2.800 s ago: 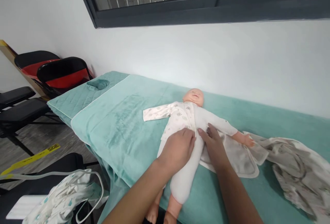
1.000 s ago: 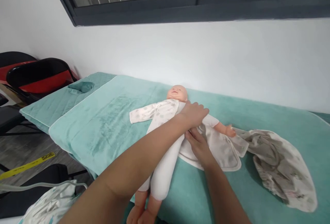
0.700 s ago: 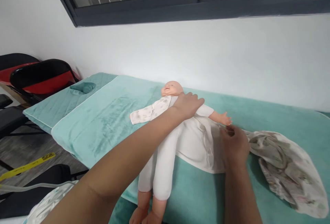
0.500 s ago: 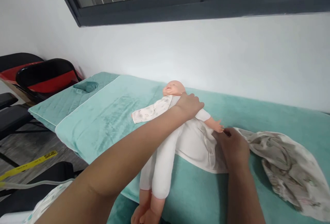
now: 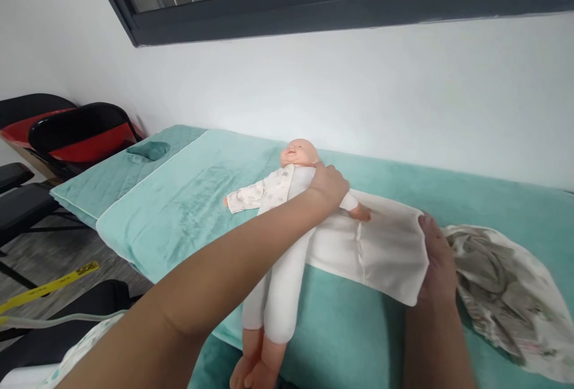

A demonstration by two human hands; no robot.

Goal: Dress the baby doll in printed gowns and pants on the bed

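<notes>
A baby doll (image 5: 287,269) with a white cloth body lies on its back on the green bed cover. One arm of it, on the left, is in the printed sleeve of a baby shirt (image 5: 381,245). The shirt's white inner side spreads out to the right from beneath the doll. My left hand (image 5: 329,184) is closed round the doll's shoulder and upper arm on the right side. That doll's bare hand lies over the spread shirt. At the shirt's far right edge, my right hand (image 5: 437,260) grips the fabric and holds it stretched; its fingertips are partly hidden.
A crumpled printed cloth (image 5: 506,293) lies at the right of the green bed (image 5: 179,216). Behind the bed stands a white wall with a dark window frame (image 5: 251,24). Black and red folding chairs (image 5: 85,138) are at the left. A yellow strap (image 5: 49,287) shows at lower left.
My right hand has moved from beside the doll's hand to the right, pulling the shirt panel out flat. The doll's arm has dropped onto it. My left hand has barely moved.
</notes>
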